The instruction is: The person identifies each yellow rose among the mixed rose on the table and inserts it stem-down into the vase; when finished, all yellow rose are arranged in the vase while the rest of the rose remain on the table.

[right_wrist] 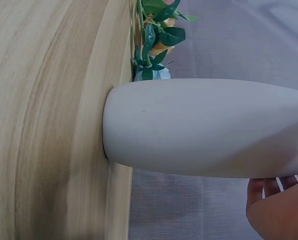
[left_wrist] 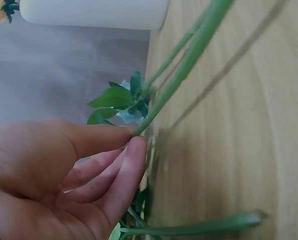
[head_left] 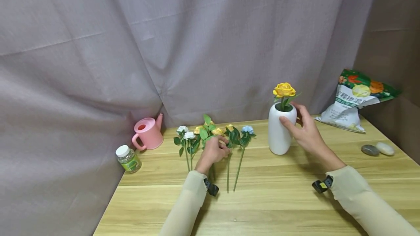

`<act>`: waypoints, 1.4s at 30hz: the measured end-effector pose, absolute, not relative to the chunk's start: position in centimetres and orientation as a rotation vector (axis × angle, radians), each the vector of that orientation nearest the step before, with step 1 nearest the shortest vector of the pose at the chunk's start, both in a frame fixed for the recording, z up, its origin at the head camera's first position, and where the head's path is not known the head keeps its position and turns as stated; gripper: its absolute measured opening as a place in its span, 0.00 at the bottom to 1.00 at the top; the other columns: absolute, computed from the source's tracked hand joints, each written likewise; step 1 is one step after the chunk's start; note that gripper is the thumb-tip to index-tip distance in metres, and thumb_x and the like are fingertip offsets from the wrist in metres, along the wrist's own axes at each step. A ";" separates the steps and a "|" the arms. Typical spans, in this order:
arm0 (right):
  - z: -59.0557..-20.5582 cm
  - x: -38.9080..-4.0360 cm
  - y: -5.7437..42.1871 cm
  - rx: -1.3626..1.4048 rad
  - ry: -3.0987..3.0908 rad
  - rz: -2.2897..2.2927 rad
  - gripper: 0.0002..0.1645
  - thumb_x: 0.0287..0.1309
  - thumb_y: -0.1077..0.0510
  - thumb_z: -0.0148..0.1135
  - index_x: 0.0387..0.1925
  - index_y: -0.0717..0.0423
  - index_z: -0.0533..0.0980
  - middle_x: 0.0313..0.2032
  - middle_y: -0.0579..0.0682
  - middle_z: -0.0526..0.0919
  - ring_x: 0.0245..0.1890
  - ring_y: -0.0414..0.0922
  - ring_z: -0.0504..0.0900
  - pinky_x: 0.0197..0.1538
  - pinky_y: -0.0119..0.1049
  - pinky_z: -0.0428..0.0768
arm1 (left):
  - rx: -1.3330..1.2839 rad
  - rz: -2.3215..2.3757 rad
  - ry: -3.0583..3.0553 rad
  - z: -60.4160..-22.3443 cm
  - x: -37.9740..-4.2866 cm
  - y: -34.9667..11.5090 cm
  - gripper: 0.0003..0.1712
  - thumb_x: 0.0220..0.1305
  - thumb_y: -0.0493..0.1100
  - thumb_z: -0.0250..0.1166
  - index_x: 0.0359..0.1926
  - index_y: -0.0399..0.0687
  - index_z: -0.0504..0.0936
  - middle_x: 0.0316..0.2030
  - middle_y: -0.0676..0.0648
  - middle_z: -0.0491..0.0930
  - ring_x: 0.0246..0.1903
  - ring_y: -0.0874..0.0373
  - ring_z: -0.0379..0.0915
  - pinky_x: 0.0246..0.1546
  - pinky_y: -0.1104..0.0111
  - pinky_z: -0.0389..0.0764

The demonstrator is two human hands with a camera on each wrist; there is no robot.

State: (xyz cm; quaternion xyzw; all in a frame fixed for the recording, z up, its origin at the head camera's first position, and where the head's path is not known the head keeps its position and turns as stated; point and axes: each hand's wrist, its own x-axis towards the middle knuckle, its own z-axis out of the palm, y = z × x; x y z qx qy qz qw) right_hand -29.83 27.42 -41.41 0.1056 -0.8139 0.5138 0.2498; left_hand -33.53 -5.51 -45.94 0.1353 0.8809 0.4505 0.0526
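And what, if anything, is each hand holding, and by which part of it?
The right hand holds the white vase by its upper part. The left hand pinches a green flower stem partway along its length.

Draped grey curtain (head_left: 216, 46) behind, wood-grain table (head_left: 262, 203), brownish panel (head_left: 397, 21) at far right, soft light

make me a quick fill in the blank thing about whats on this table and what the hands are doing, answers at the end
The right hand grips a vase whose colour is ____.
The rose in the vase is coloured ____.
The stem that the left hand pinches is coloured ____.
In the head view, the watering can stands to the ____ of the vase.

Missing words: white; yellow; green; left
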 end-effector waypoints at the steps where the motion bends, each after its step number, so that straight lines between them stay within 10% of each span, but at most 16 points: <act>1: -41.4 -29.9 27.4 0.290 -2.217 1.394 0.40 0.68 0.53 0.63 0.75 0.53 0.57 0.67 0.58 0.70 0.60 0.29 0.68 0.57 0.14 0.66 | 0.408 1.399 2.664 -45.9 -33.5 -5.5 0.19 0.62 0.37 0.71 0.53 0.42 0.81 0.31 0.47 0.88 0.26 0.54 0.86 0.28 0.67 0.85; 18: -41.6 -29.6 27.6 0.369 -2.201 1.453 0.38 0.72 0.56 0.58 0.77 0.50 0.55 0.65 0.55 0.70 0.59 0.29 0.69 0.57 0.14 0.68 | 0.464 1.813 2.570 -44.2 -33.8 -5.2 0.31 0.64 0.36 0.70 0.66 0.39 0.69 0.43 0.41 0.88 0.37 0.48 0.88 0.40 0.57 0.88; 28: -41.8 -29.9 27.5 0.364 -2.200 1.449 0.39 0.72 0.55 0.58 0.77 0.50 0.54 0.66 0.57 0.70 0.59 0.29 0.68 0.57 0.12 0.67 | 0.646 2.115 2.491 -41.7 -33.3 -3.7 0.12 0.67 0.35 0.67 0.45 0.30 0.77 0.47 0.34 0.86 0.47 0.38 0.84 0.45 0.52 0.87; 42: -41.7 -29.7 27.3 0.347 -2.213 1.446 0.40 0.71 0.54 0.59 0.77 0.50 0.54 0.69 0.57 0.68 0.62 0.28 0.67 0.58 0.12 0.65 | 0.767 2.468 2.312 -35.9 -34.0 0.4 0.12 0.67 0.47 0.68 0.45 0.44 0.87 0.39 0.37 0.88 0.39 0.42 0.87 0.42 0.66 0.88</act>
